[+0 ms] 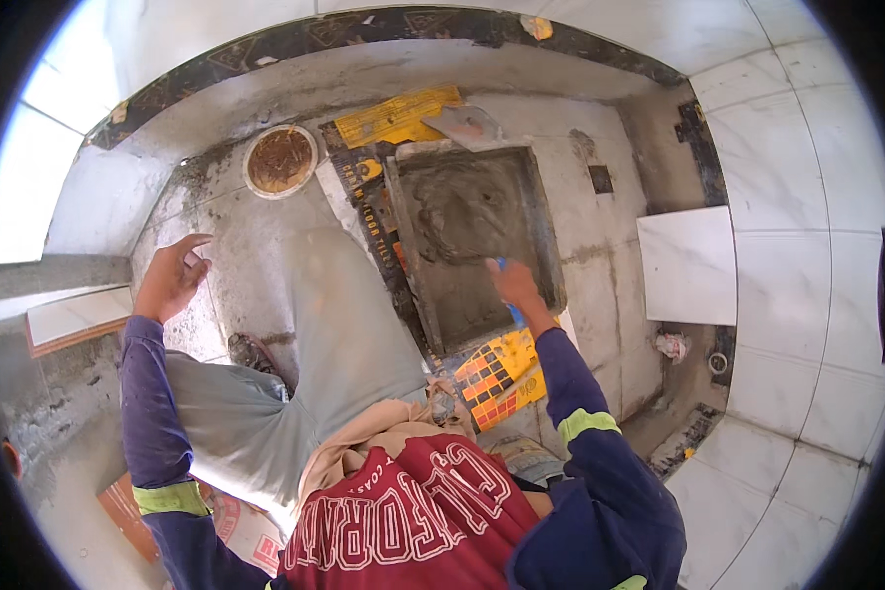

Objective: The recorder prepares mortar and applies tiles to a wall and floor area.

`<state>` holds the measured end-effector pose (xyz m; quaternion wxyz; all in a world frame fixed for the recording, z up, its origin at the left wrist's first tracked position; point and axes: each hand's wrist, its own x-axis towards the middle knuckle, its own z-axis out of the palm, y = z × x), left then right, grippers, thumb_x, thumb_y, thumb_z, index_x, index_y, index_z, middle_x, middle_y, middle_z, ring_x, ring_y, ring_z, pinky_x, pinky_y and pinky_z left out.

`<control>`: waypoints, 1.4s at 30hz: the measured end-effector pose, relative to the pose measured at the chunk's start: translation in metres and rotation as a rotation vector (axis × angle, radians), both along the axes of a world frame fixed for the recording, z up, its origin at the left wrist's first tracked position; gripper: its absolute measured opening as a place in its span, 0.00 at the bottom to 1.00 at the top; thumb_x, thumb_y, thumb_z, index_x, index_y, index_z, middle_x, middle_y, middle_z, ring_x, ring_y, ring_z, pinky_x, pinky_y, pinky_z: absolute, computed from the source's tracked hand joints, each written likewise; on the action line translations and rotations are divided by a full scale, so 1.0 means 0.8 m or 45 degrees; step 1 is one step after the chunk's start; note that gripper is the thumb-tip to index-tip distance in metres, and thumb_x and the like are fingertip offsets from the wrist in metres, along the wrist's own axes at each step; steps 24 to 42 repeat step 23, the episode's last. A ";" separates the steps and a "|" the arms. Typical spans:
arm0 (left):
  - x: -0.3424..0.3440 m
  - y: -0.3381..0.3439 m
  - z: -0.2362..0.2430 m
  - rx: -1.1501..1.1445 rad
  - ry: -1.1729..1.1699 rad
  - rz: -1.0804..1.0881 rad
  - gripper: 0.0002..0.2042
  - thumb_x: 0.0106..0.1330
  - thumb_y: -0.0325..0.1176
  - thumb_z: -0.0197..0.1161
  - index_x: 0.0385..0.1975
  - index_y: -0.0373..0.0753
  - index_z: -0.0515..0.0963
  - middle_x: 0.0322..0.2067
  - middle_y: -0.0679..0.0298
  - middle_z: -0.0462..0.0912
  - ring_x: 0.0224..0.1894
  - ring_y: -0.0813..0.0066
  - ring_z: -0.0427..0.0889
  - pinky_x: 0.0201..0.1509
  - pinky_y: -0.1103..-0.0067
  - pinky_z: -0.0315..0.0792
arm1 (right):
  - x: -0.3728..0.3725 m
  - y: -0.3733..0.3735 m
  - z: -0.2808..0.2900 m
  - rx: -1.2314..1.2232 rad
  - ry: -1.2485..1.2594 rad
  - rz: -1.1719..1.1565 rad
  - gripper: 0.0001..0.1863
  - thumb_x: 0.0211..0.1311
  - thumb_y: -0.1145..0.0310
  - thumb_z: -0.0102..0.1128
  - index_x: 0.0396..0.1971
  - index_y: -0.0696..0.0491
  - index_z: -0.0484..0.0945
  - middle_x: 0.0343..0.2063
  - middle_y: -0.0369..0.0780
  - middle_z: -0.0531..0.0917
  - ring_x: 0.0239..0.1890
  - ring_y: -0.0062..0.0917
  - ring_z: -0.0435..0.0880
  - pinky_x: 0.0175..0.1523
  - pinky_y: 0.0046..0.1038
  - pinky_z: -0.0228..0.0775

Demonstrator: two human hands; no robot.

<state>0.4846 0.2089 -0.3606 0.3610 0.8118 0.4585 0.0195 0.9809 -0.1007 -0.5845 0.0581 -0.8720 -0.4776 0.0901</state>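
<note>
My right hand (517, 287) is closed round a blue-handled tool (516, 314) over the right part of a shallow rectangular tray (412, 280). Wet grey mortar (462, 202) fills the tray, with swirled ridges towards its far side. The tool's working end cannot be made out against the mortar. Off to the left, my left hand (171, 279) is raised in the air beside my knee, its fingers loosely bent and apart, holding nothing. Flattened printed cardboard (398, 116) in yellow and black lies under and around the tray.
A round white bucket (313, 160) with brown contents stands at the far left. A grey flat piece (467, 124) rests at the tray's far edge. One white marbled tile (688, 265) leans at the right. Another tile (79, 320) lies on the left ledge. Raised walls surround the floor.
</note>
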 end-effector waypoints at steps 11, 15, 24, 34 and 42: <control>-0.027 -0.004 -0.006 0.052 0.054 -0.008 0.16 0.61 0.25 0.60 0.50 0.36 0.75 0.16 0.62 0.75 0.18 0.77 0.72 0.27 0.79 0.67 | 0.001 -0.007 0.081 -0.386 0.525 -0.438 0.29 0.61 0.45 0.52 0.31 0.62 0.78 0.26 0.53 0.82 0.32 0.46 0.84 0.42 0.45 0.73; 0.011 -0.009 0.001 -0.075 0.038 -0.059 0.17 0.61 0.25 0.60 0.51 0.36 0.75 0.22 0.57 0.80 0.23 0.73 0.78 0.32 0.78 0.72 | 0.046 0.021 0.043 -0.185 0.278 -0.515 0.27 0.59 0.47 0.55 0.36 0.61 0.78 0.36 0.55 0.82 0.43 0.48 0.82 0.48 0.44 0.73; -0.004 -0.003 0.005 -0.072 0.116 -0.065 0.18 0.60 0.25 0.61 0.52 0.36 0.75 0.24 0.55 0.81 0.27 0.69 0.81 0.37 0.76 0.74 | -0.013 0.022 0.077 -0.336 0.465 -0.391 0.38 0.57 0.46 0.55 0.66 0.48 0.61 0.53 0.54 0.75 0.55 0.46 0.76 0.60 0.45 0.65; -0.004 -0.003 0.005 -0.072 0.116 -0.065 0.18 0.60 0.25 0.61 0.52 0.36 0.75 0.24 0.55 0.81 0.27 0.69 0.81 0.37 0.76 0.74 | -0.013 0.022 0.077 -0.336 0.465 -0.391 0.38 0.57 0.46 0.55 0.66 0.48 0.61 0.53 0.54 0.75 0.55 0.46 0.76 0.60 0.45 0.65; -0.004 -0.003 0.005 -0.072 0.116 -0.065 0.18 0.60 0.25 0.61 0.52 0.36 0.75 0.24 0.55 0.81 0.27 0.69 0.81 0.37 0.76 0.74 | -0.013 0.022 0.077 -0.336 0.465 -0.391 0.38 0.57 0.46 0.55 0.66 0.48 0.61 0.53 0.54 0.75 0.55 0.46 0.76 0.60 0.45 0.65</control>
